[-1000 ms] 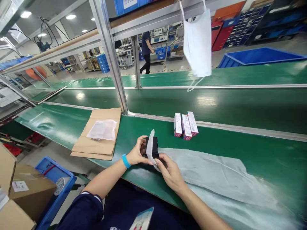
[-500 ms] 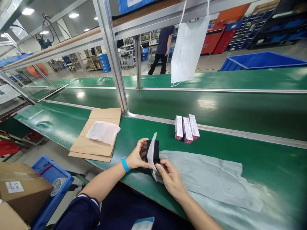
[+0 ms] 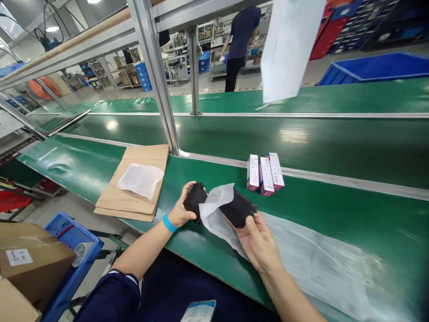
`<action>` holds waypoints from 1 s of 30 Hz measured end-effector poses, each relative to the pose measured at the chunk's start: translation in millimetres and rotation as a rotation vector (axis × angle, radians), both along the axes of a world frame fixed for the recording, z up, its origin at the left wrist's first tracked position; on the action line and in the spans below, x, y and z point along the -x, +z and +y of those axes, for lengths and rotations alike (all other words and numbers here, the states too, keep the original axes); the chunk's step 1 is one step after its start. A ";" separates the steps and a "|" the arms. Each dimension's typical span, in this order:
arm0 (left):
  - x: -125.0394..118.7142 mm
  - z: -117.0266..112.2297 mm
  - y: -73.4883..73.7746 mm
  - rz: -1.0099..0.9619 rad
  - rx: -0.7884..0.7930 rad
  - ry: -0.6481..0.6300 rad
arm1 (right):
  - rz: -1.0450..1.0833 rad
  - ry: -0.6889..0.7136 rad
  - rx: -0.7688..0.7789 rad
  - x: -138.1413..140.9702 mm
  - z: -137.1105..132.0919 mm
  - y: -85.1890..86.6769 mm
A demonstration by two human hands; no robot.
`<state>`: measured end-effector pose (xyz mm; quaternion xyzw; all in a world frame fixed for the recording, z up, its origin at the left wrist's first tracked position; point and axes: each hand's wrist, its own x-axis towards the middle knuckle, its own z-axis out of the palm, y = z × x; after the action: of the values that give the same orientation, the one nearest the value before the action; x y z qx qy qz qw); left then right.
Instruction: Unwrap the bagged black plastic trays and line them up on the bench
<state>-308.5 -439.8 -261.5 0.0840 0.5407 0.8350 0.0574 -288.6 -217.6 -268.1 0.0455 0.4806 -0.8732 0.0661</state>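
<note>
My left hand [image 3: 182, 209] grips a small black block [image 3: 193, 200] just above the green bench [image 3: 301, 201]. My right hand [image 3: 257, 241] holds a second black ribbed part [image 3: 240, 209] together with a thin white foam sheet [image 3: 214, 210] that drapes between the two parts. The two black parts are pulled apart, with the sheet between them. A blue band is on my left wrist.
Three small pink-and-white boxes [image 3: 266, 172] stand behind my hands. A flat cardboard piece [image 3: 134, 197] with a white bag [image 3: 140, 179] lies to the left. A long white sheet [image 3: 321, 264] covers the bench at right. A white mask [image 3: 288, 44] hangs overhead. Another person [image 3: 239, 40] stands far behind.
The single black piece held together in both hands has come apart into two; my right hand moved right with one part and the foam sheet opened out.
</note>
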 end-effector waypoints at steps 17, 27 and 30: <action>8.5 -45.9 12.2 0.073 0.173 0.307 | 0.034 -0.003 -0.291 -4.5 17.8 -18.9; 64.7 -13.5 20.4 0.411 1.341 -0.182 | 0.584 -0.058 -0.887 -30.0 55.1 1.0; 69.1 -0.5 23.5 0.504 1.378 -0.200 | 0.776 -0.114 -1.119 -29.8 50.4 -3.0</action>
<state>-377.6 -440.3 -238.0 0.2670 0.9288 0.2526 0.0472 -258.8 -167.2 -271.1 -0.2182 0.8456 -0.4484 -0.1904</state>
